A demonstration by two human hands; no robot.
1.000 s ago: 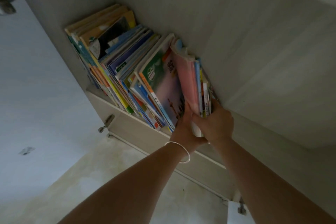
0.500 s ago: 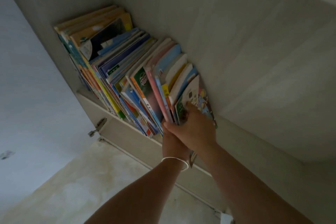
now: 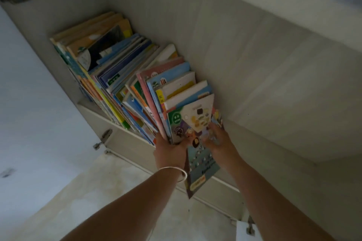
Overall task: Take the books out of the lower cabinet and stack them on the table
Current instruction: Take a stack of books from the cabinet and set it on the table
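Gripped from both sides: a small bunch of thin books (image 3: 193,123) at the right end of the row, left hand (image 3: 170,150) curled round the near left edge, right hand (image 3: 219,143) clasping the right, fingers blurred over the front cover. Pulled partway past the cabinet (image 3: 254,64) shelf edge, one booklet (image 3: 201,170) hanging low between the wrists. Silver bangle (image 3: 176,171) on the left wrist. Further left and far, more books (image 3: 109,68) leaning in a packed row. Hinge (image 3: 103,138) on the frame at near left, pale floor (image 3: 88,201) below.
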